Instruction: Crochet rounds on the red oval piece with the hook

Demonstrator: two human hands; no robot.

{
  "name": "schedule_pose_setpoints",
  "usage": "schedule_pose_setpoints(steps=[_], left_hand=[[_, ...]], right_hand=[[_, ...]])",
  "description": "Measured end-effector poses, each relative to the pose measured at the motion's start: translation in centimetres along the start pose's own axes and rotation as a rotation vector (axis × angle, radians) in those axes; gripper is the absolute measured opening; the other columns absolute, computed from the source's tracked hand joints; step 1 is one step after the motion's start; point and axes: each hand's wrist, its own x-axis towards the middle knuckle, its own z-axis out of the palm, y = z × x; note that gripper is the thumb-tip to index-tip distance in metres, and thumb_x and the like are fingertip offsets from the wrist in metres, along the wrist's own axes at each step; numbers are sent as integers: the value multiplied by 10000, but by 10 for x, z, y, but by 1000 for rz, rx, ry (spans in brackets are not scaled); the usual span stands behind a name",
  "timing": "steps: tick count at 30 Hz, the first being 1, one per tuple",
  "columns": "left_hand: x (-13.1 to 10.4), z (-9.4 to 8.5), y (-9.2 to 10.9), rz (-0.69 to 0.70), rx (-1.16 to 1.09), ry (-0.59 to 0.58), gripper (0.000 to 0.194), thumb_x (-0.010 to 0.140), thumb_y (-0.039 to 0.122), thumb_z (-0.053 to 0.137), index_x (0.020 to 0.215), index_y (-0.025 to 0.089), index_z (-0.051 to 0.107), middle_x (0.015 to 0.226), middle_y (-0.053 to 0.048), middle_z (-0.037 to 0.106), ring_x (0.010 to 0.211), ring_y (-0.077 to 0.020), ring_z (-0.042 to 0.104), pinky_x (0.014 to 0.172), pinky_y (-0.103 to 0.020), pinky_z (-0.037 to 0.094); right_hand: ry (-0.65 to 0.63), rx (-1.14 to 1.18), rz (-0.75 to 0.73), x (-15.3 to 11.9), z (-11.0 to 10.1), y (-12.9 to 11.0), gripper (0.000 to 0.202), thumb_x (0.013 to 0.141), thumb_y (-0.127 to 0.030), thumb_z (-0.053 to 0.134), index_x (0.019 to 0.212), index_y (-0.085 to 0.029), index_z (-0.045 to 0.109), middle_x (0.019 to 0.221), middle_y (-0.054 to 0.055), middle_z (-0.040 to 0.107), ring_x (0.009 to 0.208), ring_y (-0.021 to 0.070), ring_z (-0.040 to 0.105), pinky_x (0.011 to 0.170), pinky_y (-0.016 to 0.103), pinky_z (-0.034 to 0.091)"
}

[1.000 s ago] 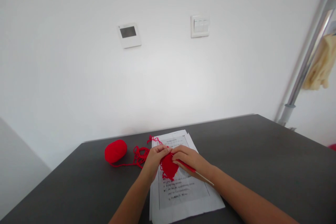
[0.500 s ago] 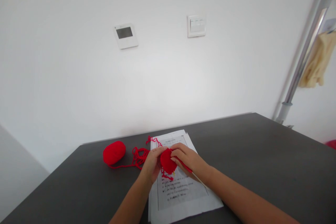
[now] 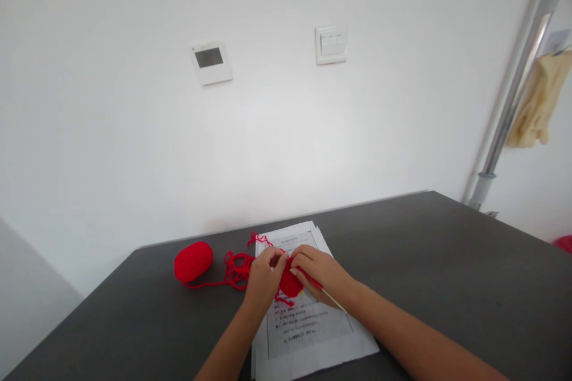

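A piece of red yarn work (image 3: 291,283) is held between my hands above printed sheets (image 3: 313,339). My left hand (image 3: 265,274) pinches at its upper left edge, thumb and fingers together. My right hand (image 3: 319,271) is closed on a thin hook with a red grip (image 3: 313,280) and a pale shaft that slants down to the right. A small yellow piece shows at the lower edge of the work. To the left lies a red yarn ball (image 3: 193,262), its strand running to a loose tangle (image 3: 236,269) beside my left hand.
The dark table (image 3: 393,238) meets a white wall holding a panel with a dark screen (image 3: 211,63) and a switch plate (image 3: 330,45). At the right stand a metal pole (image 3: 509,107) and a hanging cream cloth (image 3: 538,101).
My left hand has shifted right and its fingers have come over the upper edge of the red work, covering more of it. The hook has tilted slightly steeper.
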Motion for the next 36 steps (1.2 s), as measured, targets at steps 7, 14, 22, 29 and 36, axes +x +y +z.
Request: schedule_pose_setpoints(steps=[7, 14, 22, 29, 36], left_hand=[[2, 0, -2, -4, -191, -16, 141, 665, 175, 654, 801, 188, 692, 864, -70, 697, 844, -225, 616, 796, -318, 446], [6, 2, -13, -161, -395, -68, 225, 597, 164, 737, 821, 183, 738, 870, -83, 728, 850, -249, 636, 803, -334, 467], [8, -6, -5, -77, -283, -3, 160, 611, 139, 700, 745, 213, 743, 810, -50, 723, 825, -234, 627, 820, -334, 453], [8, -12, -1, -80, -228, 18, 152, 617, 128, 692, 727, 219, 744, 808, -48, 728, 827, -236, 632, 810, -326, 452], [7, -11, -3, -109, -310, -37, 132, 626, 166, 707, 751, 195, 738, 833, -62, 724, 818, -228, 630, 755, -296, 459]], right_hand=[[37, 71, 29, 0, -5, 3, 132, 905, -195, 450, 876, -180, 578, 903, 78, 629, 842, 179, 587, 759, 297, 494], [43, 195, 27, 0, -7, 5, 128, 902, -206, 482, 882, -186, 607, 928, 71, 655, 879, 174, 611, 797, 297, 493], [13, 235, 48, 1, -10, 5, 155, 905, -210, 490, 920, -172, 640, 964, 79, 676, 917, 177, 625, 834, 302, 495], [25, 271, 61, 1, -9, 3, 178, 908, -228, 495, 954, -187, 662, 966, 78, 691, 933, 180, 632, 853, 318, 504], [35, 422, 225, 5, -18, 2, 175, 877, -255, 538, 884, -194, 702, 881, 44, 719, 821, 168, 652, 766, 295, 508]])
